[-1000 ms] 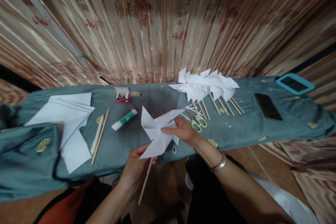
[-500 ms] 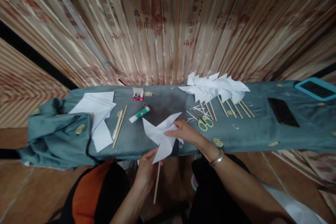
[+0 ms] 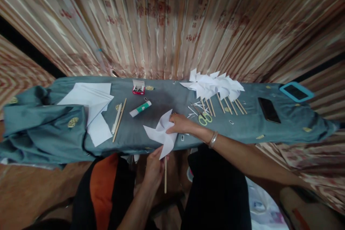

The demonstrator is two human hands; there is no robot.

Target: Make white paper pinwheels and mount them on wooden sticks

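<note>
Pinching the wooden stick [image 3: 165, 179] in the left hand [image 3: 155, 165] and the paper pinwheel [image 3: 159, 134] hub in the right hand [image 3: 180, 125] at the table [image 3: 242, 133] edge, seemingly mid-assembly, with finished pinwheels [image 3: 212, 86] piled beyond and paper sheets [image 3: 88, 100] and spare sticks [image 3: 119, 120] unused at left.

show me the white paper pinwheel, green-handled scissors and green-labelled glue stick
white paper pinwheel [image 3: 155, 133], head view, left blade
green-handled scissors [image 3: 205, 119], head view, handles
green-labelled glue stick [image 3: 142, 107], head view, green label
</note>
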